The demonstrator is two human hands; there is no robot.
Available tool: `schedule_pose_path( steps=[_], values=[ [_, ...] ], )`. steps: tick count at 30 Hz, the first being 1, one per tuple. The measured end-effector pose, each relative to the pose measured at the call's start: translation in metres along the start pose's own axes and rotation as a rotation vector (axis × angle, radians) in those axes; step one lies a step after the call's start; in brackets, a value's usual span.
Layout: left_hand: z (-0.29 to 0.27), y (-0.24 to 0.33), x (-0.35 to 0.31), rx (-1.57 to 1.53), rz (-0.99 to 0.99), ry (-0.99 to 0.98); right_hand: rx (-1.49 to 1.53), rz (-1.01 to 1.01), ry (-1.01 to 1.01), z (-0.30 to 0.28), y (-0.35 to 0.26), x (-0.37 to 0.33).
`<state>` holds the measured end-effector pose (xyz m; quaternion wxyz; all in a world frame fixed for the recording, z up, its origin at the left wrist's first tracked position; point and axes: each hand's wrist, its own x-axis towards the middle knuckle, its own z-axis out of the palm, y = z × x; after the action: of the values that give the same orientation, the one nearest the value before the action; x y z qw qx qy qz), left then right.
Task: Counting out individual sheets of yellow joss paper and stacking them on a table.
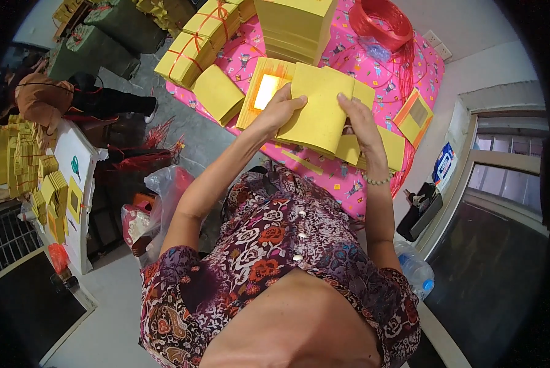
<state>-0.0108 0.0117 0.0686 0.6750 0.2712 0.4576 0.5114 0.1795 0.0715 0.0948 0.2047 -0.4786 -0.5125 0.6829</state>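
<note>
I see the left hand and right hand gripping yellow paper between them; some bundles are tied, while the tall stack looks untied.

yellow paper sheaf | rectangular, plain face | slightly bowed | held between both hands

On my feed, a pink patterned cover spreads over the table. I see a tall yellow stack on it. Left of that stack sit red-tied bundles; in front and left of it, a low yellow pile; right of it, a red coil and, farther forward, an orange-edged sheet.
</note>
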Motion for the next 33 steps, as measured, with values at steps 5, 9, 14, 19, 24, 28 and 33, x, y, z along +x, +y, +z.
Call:
schedule_pose_path(
  steps=[5,9,14,19,24,28,33],
  values=[
    [-0.003,-0.006,-0.009,0.028,0.092,0.018,0.003,-0.096,-0.029,0.014,0.011,-0.004],
    [-0.002,-0.005,-0.020,0.034,0.170,0.049,0.085,-0.257,-0.079,0.026,0.012,-0.009],
    [-0.004,-0.002,-0.033,-0.013,0.217,0.053,0.078,-0.315,-0.097,0.036,0.010,-0.014],
    [-0.009,-0.002,-0.040,-0.019,0.322,0.082,-0.060,-0.291,-0.204,0.038,0.012,-0.016],
    [-0.015,-0.005,-0.050,0.032,0.405,0.176,-0.024,-0.250,-0.217,0.050,0.018,-0.010],
    [-0.026,-0.008,-0.059,0.084,0.383,0.232,-0.061,-0.268,-0.239,0.057,0.021,-0.007],
    [-0.034,-0.019,-0.063,0.214,0.461,0.343,-0.111,-0.167,-0.329,0.059,0.021,-0.003]
  ],
)
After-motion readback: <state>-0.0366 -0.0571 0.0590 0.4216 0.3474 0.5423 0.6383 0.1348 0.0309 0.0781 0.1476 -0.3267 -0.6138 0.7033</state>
